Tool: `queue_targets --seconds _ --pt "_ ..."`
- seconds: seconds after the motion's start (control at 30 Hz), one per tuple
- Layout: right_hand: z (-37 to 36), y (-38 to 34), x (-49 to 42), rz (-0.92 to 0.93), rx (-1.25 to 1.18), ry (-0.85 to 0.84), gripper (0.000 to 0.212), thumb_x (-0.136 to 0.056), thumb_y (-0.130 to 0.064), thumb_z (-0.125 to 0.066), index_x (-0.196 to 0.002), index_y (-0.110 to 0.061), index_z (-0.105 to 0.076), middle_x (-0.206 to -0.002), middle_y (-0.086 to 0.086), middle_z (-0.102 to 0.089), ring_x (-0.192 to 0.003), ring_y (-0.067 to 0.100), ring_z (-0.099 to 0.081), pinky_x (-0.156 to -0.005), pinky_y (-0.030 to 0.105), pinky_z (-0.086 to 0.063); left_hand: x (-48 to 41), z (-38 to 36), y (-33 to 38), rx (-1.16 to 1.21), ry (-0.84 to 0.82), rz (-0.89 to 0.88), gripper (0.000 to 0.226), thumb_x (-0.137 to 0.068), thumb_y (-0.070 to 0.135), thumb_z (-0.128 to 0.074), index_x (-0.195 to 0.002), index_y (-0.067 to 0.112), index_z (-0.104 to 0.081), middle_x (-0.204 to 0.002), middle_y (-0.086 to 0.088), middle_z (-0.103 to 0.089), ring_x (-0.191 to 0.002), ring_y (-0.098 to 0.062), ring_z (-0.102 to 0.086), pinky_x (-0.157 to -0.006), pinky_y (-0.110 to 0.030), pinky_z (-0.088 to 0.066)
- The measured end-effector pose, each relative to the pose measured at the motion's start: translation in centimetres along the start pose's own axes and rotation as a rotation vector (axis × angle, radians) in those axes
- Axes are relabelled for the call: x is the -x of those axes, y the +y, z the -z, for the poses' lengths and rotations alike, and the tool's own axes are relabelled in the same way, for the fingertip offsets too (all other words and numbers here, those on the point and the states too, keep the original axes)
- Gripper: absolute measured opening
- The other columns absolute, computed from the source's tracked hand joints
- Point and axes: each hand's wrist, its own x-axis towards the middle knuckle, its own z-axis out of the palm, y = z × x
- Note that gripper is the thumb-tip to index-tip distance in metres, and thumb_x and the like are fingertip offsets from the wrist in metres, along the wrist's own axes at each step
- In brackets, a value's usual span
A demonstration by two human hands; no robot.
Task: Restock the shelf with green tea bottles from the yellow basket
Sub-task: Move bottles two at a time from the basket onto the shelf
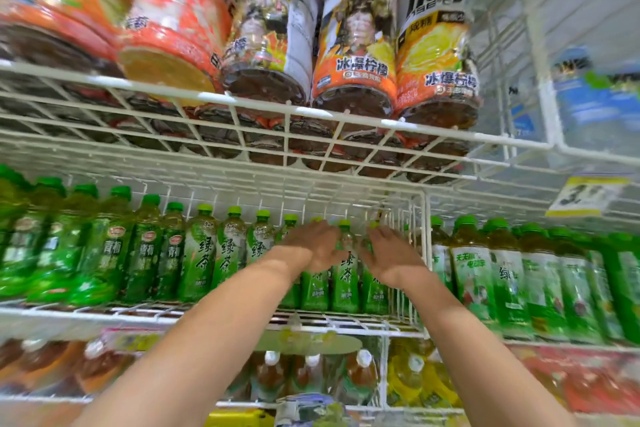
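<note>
Head view: green-labelled plastic green tea bottles stand in a nearly full front row on the white wire shelf. The left hand and right hand press against them with straight fingers, gripping nothing, so restocking looks well advanced.

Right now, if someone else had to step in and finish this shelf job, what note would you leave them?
Left hand: open, fingers laid against the green tea bottles on the middle wire shelf.
Right hand: open, fingers spread on the bottles beside it. One upright bottle stands between the two hands.
Done: the front row of this section looks full, with the bottles upright.
Left: the yellow basket shows only as an edge at the bottom of the view, and its contents can't be seen. Check it and keep filling if any bottles remain.
</note>
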Motion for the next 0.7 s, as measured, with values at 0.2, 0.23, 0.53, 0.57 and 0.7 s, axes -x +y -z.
queue_targets --seconds 0.2,0.23,0.53,0.57,0.7 --pt "2.4 -3.3 5.7 -0.012 -0.014 -0.013 0.047 -0.1 -0.058 -0.039 -0.131 -0.025 -0.053 -0.138 0.008 -0.054 -0.129 0.035 -0.051 -0.101 0.05 -0.048 8.0 2.5 1.0 -0.018 -0.065 0.056 0.065 -0.1 0.064 -0.036 -0.144 0.016 -0.044 -0.147 -0.01 -0.051 -0.128 -0.031 -0.055 -0.106 -0.047 -0.045" --pt "2.7 -3.9 6.6 -0.02 0.01 -0.022 0.046 -0.1 -0.058 -0.039 -0.116 -0.02 -0.06 -0.127 0.01 -0.06 -0.119 0.037 -0.059 -0.094 0.047 -0.051 9.2 2.9 1.0 -0.051 -0.044 0.078 0.058 -0.1 0.063 -0.037 -0.129 0.015 -0.052 -0.136 -0.012 -0.058 -0.116 -0.032 -0.06 -0.098 -0.045 -0.049" --pt "3.0 -13.7 9.9 0.125 0.021 0.032 0.069 -0.101 -0.061 -0.036 -0.152 -0.014 -0.035 -0.154 0.018 -0.04 -0.142 0.038 -0.036 -0.112 0.05 -0.038 20.2 4.1 -4.8 -0.239 0.139 0.079 0.076 -0.099 0.064 -0.035 -0.15 0.009 -0.037 -0.152 -0.022 -0.039 -0.138 -0.038 -0.04 -0.112 -0.049 -0.038" --pt "2.9 -15.6 10.0 0.17 0.016 0.043 0.069 -0.101 -0.059 -0.038 -0.152 -0.013 -0.035 -0.153 0.02 -0.04 -0.141 0.039 -0.036 -0.113 0.05 -0.037 21.6 4.5 -6.0 -0.248 0.149 0.109 0.075 -0.099 0.065 -0.036 -0.149 0.009 -0.038 -0.148 -0.022 -0.043 -0.136 -0.039 -0.042 -0.11 -0.049 -0.039" --pt "1.7 -23.9 10.4 0.352 -0.017 0.061 0.069 -0.101 -0.058 -0.04 -0.153 -0.013 -0.035 -0.153 0.02 -0.038 -0.139 0.041 -0.037 -0.114 0.049 -0.034 27.4 5.0 -12.0 -0.244 0.177 0.271 0.076 -0.096 0.069 -0.036 -0.142 0.01 -0.044 -0.141 -0.021 -0.048 -0.132 -0.039 -0.046 -0.106 -0.051 -0.043"
